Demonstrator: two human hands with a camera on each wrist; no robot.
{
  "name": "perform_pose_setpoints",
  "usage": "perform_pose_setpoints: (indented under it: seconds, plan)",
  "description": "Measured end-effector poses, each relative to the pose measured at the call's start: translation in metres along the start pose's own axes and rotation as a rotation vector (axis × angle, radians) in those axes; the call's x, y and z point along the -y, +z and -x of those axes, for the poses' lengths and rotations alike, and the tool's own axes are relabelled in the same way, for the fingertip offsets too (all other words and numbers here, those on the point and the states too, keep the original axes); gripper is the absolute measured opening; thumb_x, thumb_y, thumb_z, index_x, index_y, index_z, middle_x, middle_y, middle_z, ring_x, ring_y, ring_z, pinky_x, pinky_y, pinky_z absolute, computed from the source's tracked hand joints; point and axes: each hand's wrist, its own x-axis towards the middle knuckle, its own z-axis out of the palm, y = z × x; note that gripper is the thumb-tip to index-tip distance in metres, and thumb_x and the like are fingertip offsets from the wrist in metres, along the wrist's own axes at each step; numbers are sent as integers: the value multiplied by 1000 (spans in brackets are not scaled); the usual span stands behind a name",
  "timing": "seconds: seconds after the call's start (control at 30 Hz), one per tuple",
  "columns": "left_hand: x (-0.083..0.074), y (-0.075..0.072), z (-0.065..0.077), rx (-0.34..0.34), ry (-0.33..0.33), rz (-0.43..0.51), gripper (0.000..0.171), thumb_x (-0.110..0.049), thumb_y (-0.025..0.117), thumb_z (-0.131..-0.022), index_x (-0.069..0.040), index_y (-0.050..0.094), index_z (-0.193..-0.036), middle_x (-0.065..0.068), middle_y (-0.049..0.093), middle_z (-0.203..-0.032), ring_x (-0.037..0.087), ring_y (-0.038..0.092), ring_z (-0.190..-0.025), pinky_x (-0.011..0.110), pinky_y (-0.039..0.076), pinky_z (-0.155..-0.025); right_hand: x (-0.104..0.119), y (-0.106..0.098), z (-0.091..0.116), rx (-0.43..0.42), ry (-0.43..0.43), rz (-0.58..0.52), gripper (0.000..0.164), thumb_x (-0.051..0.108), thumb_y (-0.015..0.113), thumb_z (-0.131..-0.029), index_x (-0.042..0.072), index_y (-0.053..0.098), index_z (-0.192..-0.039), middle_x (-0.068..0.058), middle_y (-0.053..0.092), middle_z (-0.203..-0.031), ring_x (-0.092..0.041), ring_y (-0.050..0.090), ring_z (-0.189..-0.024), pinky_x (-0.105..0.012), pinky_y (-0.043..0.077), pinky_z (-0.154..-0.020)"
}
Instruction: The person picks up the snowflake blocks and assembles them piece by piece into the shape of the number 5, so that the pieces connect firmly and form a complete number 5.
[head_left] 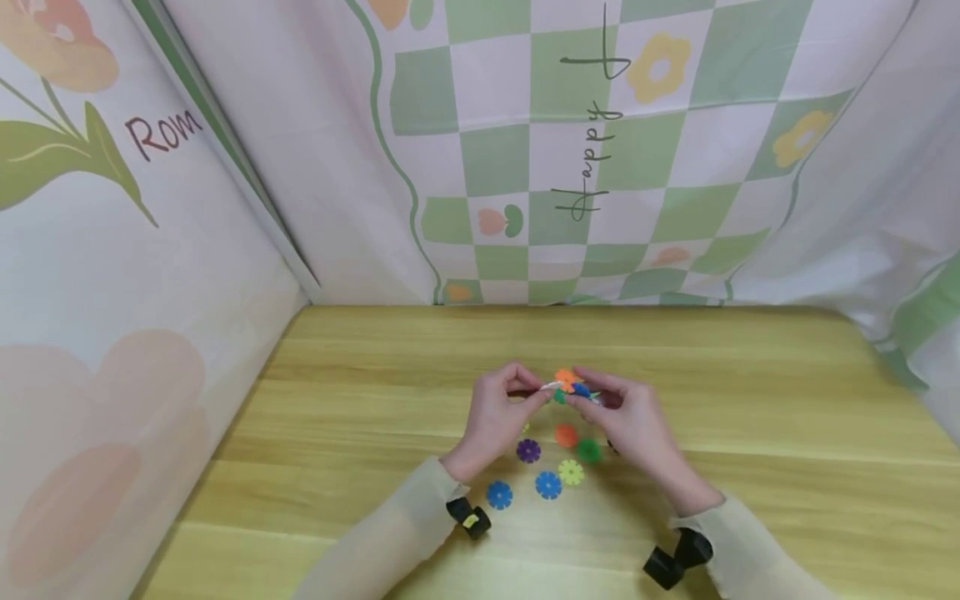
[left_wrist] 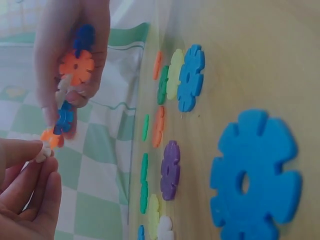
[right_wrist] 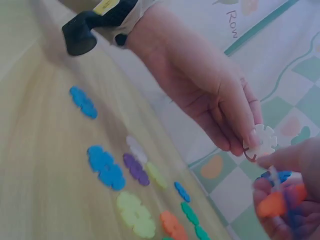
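Observation:
My left hand (head_left: 495,412) pinches a white notched snowflake disc (right_wrist: 265,139) between thumb and fingers. Close beside it, my right hand (head_left: 637,421) grips a chain of interlocked snowflake discs. In the left wrist view the chain shows a blue disc (left_wrist: 84,37), an orange disc (left_wrist: 77,67), a white one, another blue disc (left_wrist: 64,119) and an orange disc (left_wrist: 50,137) at its lower end. The white disc meets that end; whether they are slotted together I cannot tell. Both hands are raised above the wooden table (head_left: 360,433). Fingers hide parts of the chain.
Loose discs lie below the hands: two blue discs, one farther left (head_left: 499,495), a purple disc (head_left: 528,451), a yellow disc (head_left: 571,472), an orange disc (head_left: 566,435), a green disc (head_left: 588,451) and others. Printed cloth (head_left: 495,167) hangs behind the table.

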Motion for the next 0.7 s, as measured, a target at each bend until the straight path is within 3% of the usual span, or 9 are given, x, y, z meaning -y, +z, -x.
perform_pose_setpoints:
  seconds: [0.1,0.23,0.4,0.57,0.7]
  plan:
    - [-1,0,0,4,2,9,10,-3,78,-90,-6,69,-93,6,75,-93,9,71,-84,36,60,-82,3,-2,0,38,47,-54,50,37,72,-97,9,64,-139,-14,73,-105,-17,60,-62,-27,48,-46]
    - [-1,-1,0,14,-6,17,10,-4,79,-89,-6,69,-92,7,75,-93,12,71,-84,36,60,-81,4,-5,-1,56,70,-66,50,42,63,-102,7,64,-137,-13,70,-124,-18,68,-92,-25,56,-70]
    - [-1,-6,-1,50,-20,34,10,-5,79,-89,-8,70,-92,4,76,-91,11,71,-84,30,59,-79,5,-9,-2,55,120,-117,48,42,55,-106,4,66,-134,-15,71,-114,-18,66,-91,-27,56,-71]
    - [-2,-13,-2,108,-10,81,8,-6,78,-91,-8,70,-92,1,76,-91,13,71,-84,30,60,-77,5,-11,-3,72,141,-241,38,25,61,-105,-1,66,-132,-16,69,-123,-16,69,-98,-30,59,-79]
    - [-1,-18,-1,149,32,71,5,-9,77,-92,-6,73,-94,2,75,-98,12,70,-90,35,59,-83,4,-11,-3,81,141,-316,37,22,66,-102,-4,66,-129,-15,70,-121,-14,69,-101,-30,57,-87]
